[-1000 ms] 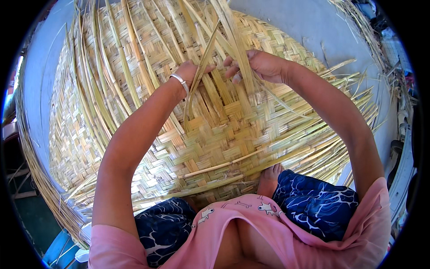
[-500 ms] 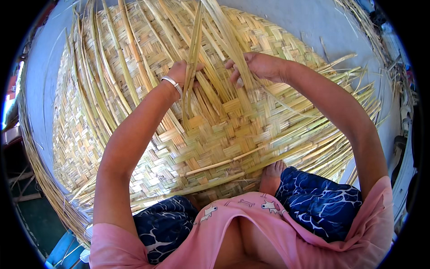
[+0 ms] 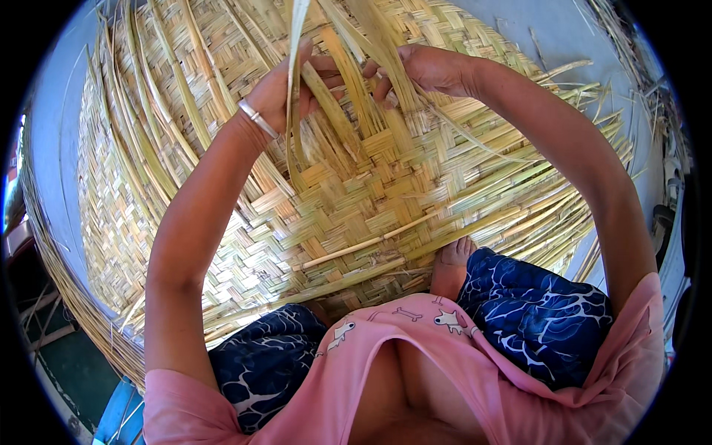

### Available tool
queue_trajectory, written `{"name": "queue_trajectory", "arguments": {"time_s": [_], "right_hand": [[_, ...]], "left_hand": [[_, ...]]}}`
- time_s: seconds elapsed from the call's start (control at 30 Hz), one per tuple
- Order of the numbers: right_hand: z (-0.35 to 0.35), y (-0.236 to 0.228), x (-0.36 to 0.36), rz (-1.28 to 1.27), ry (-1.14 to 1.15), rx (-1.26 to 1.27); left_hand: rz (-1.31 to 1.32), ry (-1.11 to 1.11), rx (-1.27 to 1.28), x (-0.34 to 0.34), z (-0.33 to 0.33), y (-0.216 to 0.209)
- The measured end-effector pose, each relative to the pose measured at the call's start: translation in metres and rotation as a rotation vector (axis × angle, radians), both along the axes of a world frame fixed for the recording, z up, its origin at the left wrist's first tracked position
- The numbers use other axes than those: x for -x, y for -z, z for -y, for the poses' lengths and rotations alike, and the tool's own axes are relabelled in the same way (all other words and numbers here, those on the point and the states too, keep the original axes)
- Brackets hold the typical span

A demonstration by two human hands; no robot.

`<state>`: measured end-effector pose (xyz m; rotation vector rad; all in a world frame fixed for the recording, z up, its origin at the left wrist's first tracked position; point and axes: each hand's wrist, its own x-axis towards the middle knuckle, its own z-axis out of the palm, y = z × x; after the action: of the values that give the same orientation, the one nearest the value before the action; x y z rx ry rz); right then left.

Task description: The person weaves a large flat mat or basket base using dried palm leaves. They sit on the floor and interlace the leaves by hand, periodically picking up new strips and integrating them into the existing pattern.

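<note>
Moved left hand (image 3: 273, 89) up-left, half-curling fingers (image 3: 326, 63) among strips (image 3: 295, 33) at top center, cannot tell if gripping; curling right hand (image 3: 436, 70) around other strips (image 3: 387, 46), upper center, over woven mat (image 3: 356, 208).

Pale blue-grey floor (image 3: 530, 22) spreads around; at lower left lies a dark green patch (image 3: 78, 371) beside a bright blue object (image 3: 119, 411); white light (image 3: 16, 144) glares at far left
</note>
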<state>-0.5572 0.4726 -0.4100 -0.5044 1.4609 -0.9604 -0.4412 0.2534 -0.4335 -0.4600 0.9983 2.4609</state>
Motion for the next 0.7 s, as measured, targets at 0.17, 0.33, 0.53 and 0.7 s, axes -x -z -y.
{"name": "queue_trajectory", "arguments": {"time_s": [0.17, 0.33, 0.53, 0.7], "right_hand": [[0.007, -0.018, -0.008, -0.024, -0.002, -0.035], [0.007, 0.001, 0.000, -0.146, 0.114, -0.036], [0.010, 0.006, 0.000, -0.004, 0.240, -0.046], [0.020, 0.016, 0.001, 0.091, 0.172, -0.041]], "left_hand": [[-0.017, -0.020, 0.261, 0.004, -0.011, 0.005], [0.114, 0.074, 0.534, 0.000, -0.007, 0.021], [0.112, -0.003, 0.550, -0.007, -0.011, 0.025], [0.142, 0.008, 0.540, -0.007, -0.016, 0.013]]}}
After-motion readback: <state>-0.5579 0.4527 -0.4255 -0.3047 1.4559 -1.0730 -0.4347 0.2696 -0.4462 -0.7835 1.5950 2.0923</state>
